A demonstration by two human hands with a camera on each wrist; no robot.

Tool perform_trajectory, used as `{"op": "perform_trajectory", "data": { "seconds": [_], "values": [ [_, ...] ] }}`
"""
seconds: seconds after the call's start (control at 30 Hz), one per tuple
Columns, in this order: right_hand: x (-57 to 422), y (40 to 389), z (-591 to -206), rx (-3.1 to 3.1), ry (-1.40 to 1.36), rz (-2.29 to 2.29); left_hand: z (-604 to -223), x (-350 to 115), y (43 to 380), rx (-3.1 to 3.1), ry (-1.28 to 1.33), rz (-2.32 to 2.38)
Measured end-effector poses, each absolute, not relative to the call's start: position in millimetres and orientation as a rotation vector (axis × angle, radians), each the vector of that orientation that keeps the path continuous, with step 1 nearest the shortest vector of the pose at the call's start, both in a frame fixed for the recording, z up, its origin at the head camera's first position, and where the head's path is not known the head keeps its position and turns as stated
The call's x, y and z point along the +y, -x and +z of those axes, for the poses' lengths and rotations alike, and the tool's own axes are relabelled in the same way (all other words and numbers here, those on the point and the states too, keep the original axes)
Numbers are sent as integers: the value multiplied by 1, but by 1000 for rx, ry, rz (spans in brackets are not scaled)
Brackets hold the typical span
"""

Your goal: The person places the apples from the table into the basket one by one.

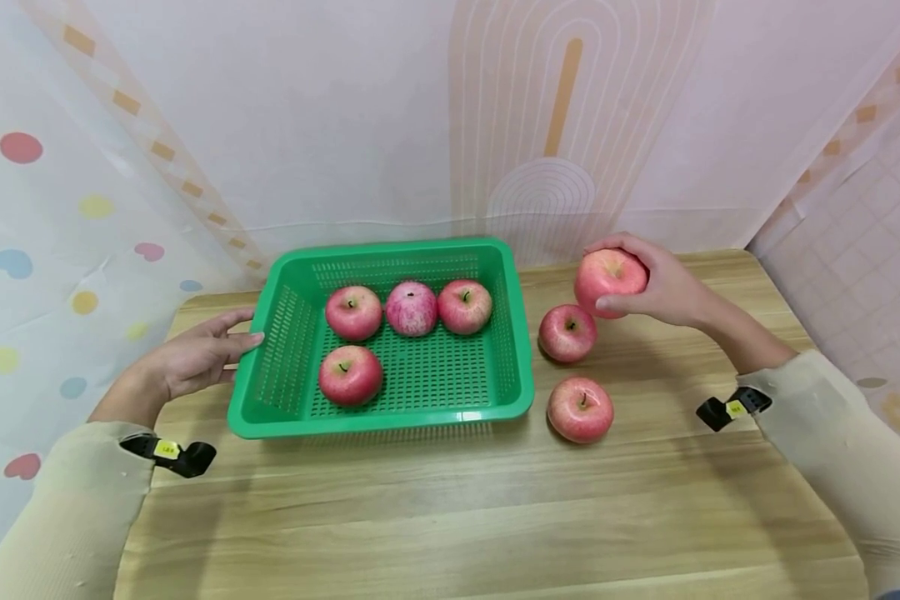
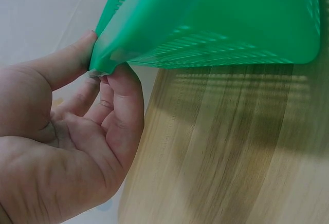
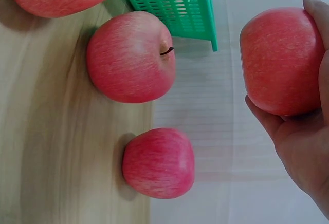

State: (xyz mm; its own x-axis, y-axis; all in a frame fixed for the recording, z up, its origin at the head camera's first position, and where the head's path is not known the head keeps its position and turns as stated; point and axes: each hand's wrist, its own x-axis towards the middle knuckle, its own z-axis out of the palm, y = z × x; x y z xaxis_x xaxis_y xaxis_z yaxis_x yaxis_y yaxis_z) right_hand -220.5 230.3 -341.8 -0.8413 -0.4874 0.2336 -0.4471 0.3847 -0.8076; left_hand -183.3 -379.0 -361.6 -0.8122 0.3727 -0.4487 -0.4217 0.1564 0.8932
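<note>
My left hand [image 1: 202,357] pinches the left rim of a green plastic basket [image 1: 521,358], thumb on top and fingers curled beneath, as the left wrist view shows. Inside the basket sit several red apples: three in a row at the back and one apple [image 1: 350,376] at front left. To the right of the basket, my right hand [image 1: 667,283] grips a red apple [image 1: 606,279], raised above the table. Below it is an apple [image 1: 567,333], with another apple [image 1: 581,409] nearer the front. The right wrist view shows a further apple [image 3: 159,163] on the table, largely hidden in the head view.
The wooden table [image 1: 450,517] has rounded front corners. Its back edge meets a patterned wall covering [image 1: 345,125], and more covering hangs at both sides. A black wrist camera [image 1: 168,452] is strapped on the left sleeve, another camera [image 1: 733,408] on the right.
</note>
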Motion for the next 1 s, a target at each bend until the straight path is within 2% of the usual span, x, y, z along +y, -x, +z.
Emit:
{"op": "perform_trajectory", "data": {
  "seconds": [1.0],
  "values": [
    [192, 235, -314, 2567, 860, -1366, -362, -379, 184, 1850, 46, 1717]
  ]
}}
